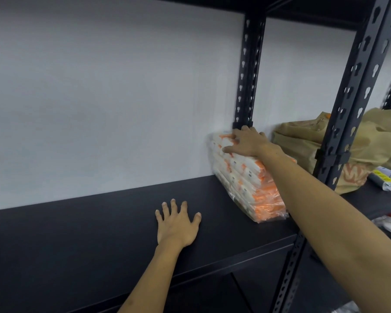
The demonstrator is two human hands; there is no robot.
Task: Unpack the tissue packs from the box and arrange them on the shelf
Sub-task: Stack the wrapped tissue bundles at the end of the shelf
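Head view: left hand (177,224) lies palm down on the black shelf board (77,240), fingers (172,207) spread wide, holding nothing. To its right, the right hand (246,142) presses down with fingers nearly straight on the clear-wrapped orange-and-white tissue pack bundle (248,184), standing at the shelf's right end against the white wall (111,98). Further right sits a crumpled tan paper bag (303,141).

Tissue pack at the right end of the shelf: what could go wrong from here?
The tissue pack leans against the rear post; only the right hand on top steadies it, so it may topple when released. Its slick wrap could slide on the shelf. The left hand rests flat, too far away to catch it.
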